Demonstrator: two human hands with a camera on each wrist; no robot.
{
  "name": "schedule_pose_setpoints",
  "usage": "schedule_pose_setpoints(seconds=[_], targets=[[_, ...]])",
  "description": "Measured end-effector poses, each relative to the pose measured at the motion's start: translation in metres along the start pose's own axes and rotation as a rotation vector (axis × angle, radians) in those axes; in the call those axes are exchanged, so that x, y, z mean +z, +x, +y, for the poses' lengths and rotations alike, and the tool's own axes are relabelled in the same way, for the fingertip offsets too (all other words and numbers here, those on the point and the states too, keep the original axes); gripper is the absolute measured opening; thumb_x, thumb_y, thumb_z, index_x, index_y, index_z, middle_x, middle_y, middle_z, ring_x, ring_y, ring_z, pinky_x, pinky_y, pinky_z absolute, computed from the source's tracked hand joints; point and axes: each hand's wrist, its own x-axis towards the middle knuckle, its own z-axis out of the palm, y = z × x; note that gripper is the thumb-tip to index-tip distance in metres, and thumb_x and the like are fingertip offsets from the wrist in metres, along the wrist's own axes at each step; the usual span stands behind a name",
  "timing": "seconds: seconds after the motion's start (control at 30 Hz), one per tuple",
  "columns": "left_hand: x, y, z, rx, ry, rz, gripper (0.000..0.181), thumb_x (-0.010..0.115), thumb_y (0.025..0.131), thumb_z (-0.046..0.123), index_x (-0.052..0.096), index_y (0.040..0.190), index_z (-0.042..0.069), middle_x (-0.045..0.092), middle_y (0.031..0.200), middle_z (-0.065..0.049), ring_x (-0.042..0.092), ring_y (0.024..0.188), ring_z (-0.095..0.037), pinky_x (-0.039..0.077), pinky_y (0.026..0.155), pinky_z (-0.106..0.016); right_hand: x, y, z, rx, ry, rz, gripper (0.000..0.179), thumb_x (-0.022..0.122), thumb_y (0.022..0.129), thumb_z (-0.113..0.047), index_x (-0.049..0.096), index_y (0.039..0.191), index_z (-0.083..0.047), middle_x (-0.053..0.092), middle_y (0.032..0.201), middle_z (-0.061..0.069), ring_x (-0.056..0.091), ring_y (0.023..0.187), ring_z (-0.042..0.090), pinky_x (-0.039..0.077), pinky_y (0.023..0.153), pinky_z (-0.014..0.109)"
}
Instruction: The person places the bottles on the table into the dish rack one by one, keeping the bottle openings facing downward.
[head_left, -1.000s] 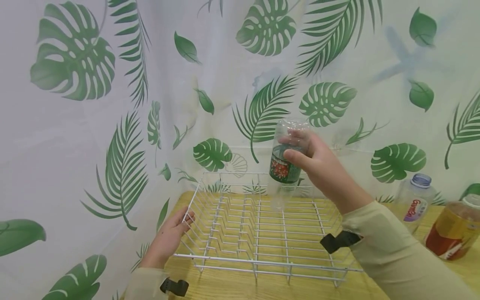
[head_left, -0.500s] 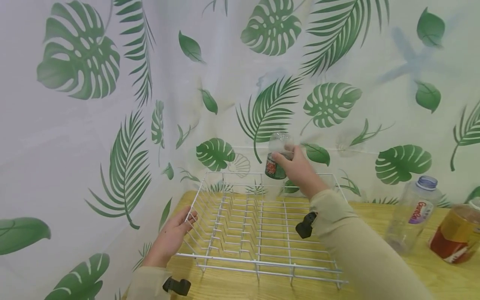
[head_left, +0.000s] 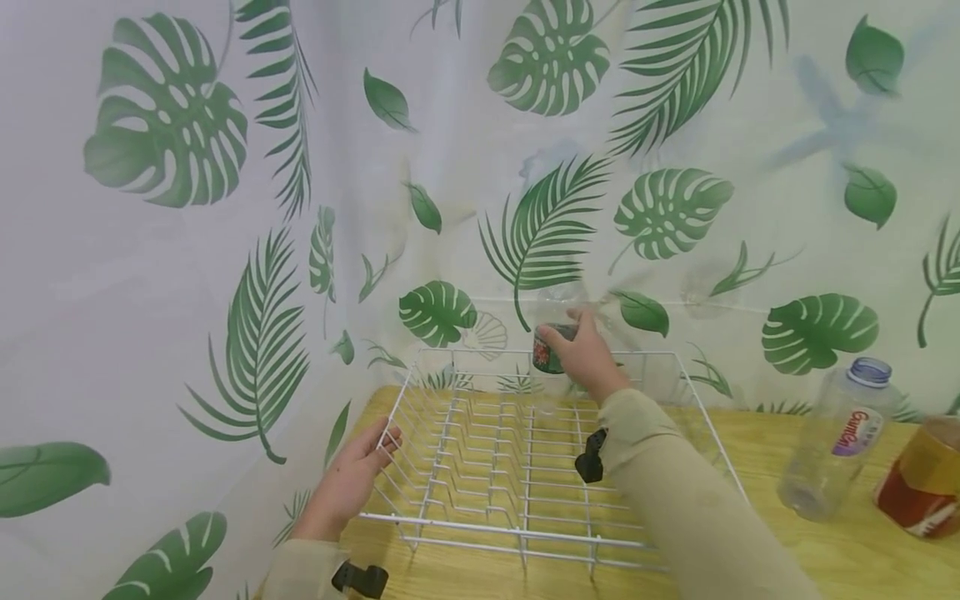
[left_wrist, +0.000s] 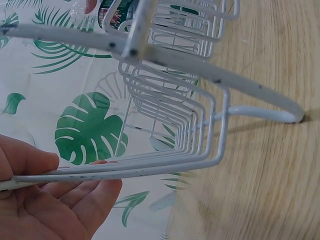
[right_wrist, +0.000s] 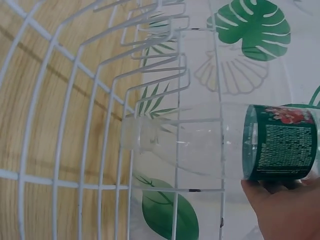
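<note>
My right hand (head_left: 591,354) grips a clear plastic bottle (right_wrist: 282,145) with a dark green label. The bottle is upside down, its neck pointing down into the back part of a white wire dish rack (head_left: 465,522). In the right wrist view the bottle's mouth end is right at the rack's bottom wires. My left hand (head_left: 347,477) holds the rack's left side. The left wrist view shows that thumb and fingers on either side of the top wire (left_wrist: 105,177).
A clear bottle (head_left: 836,442) with a blue neck and no cap stands on the wooden table (head_left: 795,550) to the right. Beside it is a bottle with a yellow and red label (head_left: 918,483). A leaf-patterned curtain (head_left: 465,208) rises behind and left of the rack.
My right hand has lowered the upside-down bottle from above the rack into its back part, moving slightly left and down. The left hand has stayed at the rack's left side.
</note>
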Motion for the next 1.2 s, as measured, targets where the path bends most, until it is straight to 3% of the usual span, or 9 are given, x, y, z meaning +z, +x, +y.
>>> schedule_pose_setpoints(seconds=[0.43,0.67,0.9,1.2], targets=[[0.004,0.000,0.005,0.000,-0.001,0.003,0.057,0.038,0.105,0.002,0.019,0.159,-0.004,0.040,0.155,-0.024,0.041,0.141,-0.038,0.032,0.115,-0.054,-0.003,0.006,0.011,0.026,-0.062,0.013,0.087,0.051,0.103,-0.051,0.000,0.164,-0.015,0.015,0.165,0.024,0.020,0.149,0.044,0.026,0.114,0.064],[0.004,-0.001,0.005,0.000,0.008,0.006,0.057,0.038,0.105,0.003,0.019,0.159,-0.003,0.040,0.155,-0.023,0.040,0.141,-0.037,0.032,0.115,-0.053,-0.003,0.005,0.011,0.050,-0.092,0.013,0.087,0.049,0.104,-0.051,-0.003,0.163,-0.013,0.016,0.164,0.026,0.023,0.147,0.046,0.028,0.113,0.064],[0.002,-0.001,0.004,0.000,0.010,-0.006,0.058,0.037,0.106,0.003,0.017,0.160,-0.002,0.037,0.157,-0.023,0.038,0.143,-0.036,0.030,0.116,-0.053,-0.009,0.001,0.008,0.065,-0.052,-0.022,0.091,0.050,0.104,-0.051,-0.009,0.163,-0.015,0.021,0.163,0.026,0.027,0.146,0.046,0.030,0.113,0.063],[0.002,-0.003,0.002,-0.001,0.021,0.007,0.058,0.039,0.105,0.003,0.019,0.160,-0.002,0.040,0.155,-0.023,0.038,0.143,-0.037,0.030,0.116,-0.053,-0.025,-0.008,0.006,-0.008,-0.085,-0.029,0.091,0.051,0.101,-0.057,-0.001,0.164,-0.015,0.025,0.162,0.024,0.030,0.145,0.045,0.032,0.112,0.063]])
